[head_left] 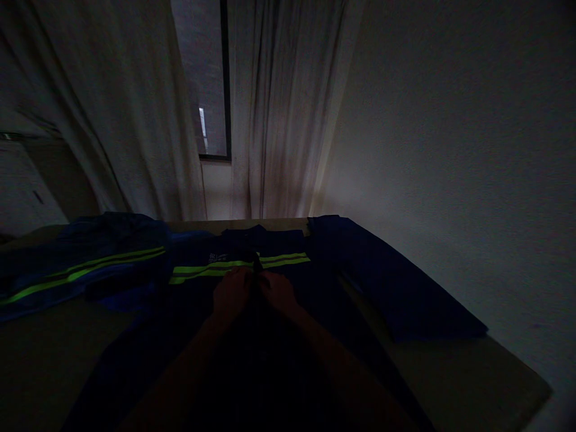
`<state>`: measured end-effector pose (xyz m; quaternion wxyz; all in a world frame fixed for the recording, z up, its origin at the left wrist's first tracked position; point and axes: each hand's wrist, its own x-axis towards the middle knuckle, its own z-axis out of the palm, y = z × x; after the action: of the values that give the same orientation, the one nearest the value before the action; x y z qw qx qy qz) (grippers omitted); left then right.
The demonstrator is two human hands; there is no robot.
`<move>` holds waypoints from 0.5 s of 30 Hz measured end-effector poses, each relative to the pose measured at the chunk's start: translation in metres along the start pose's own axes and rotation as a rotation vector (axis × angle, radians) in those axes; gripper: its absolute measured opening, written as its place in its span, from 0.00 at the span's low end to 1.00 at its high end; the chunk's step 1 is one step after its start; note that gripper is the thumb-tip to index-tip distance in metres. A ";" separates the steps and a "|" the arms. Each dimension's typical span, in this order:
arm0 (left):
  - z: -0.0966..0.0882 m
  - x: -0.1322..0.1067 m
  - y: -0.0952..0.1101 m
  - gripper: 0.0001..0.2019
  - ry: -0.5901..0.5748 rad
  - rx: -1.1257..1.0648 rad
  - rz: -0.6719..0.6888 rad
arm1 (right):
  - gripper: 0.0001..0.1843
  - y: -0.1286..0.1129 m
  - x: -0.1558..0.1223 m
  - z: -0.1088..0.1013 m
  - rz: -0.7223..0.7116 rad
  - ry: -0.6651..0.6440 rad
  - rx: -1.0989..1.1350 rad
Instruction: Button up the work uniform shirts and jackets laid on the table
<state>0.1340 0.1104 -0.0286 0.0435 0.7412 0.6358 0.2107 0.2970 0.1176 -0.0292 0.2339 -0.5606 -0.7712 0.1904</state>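
Pinching central jacket (312,288) front: left hand (232,292), right hand (279,290) (fine detail lost in gloom); lower jacket unreadable.

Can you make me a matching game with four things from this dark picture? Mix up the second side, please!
Things:
1. left hand and right hand
2. window
3. stripes on the dark blue top
4. other striped garment

Clues:
A. bright yellow-green
B. lies to the left of the dark blue top
C. close together at the front of the dark blue top
D. shows between the curtains

Right pairs: 1-C, 2-D, 3-A, 4-B
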 end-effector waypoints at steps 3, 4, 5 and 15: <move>0.000 -0.002 0.007 0.10 0.013 0.034 -0.013 | 0.18 -0.002 -0.002 0.000 -0.019 0.012 0.004; 0.001 -0.003 0.009 0.10 0.019 0.050 -0.004 | 0.18 -0.002 -0.002 0.000 -0.017 0.027 0.031; 0.001 -0.004 0.010 0.10 0.028 0.061 0.012 | 0.18 -0.002 -0.001 0.000 -0.003 0.050 0.075; 0.004 -0.002 0.010 0.08 0.066 -0.019 0.017 | 0.08 0.014 0.013 -0.018 0.045 -0.076 0.304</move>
<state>0.1441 0.1072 -0.0294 0.0274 0.7389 0.6284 0.2415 0.3148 0.1353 -0.0205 0.2825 -0.5282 -0.7290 0.3314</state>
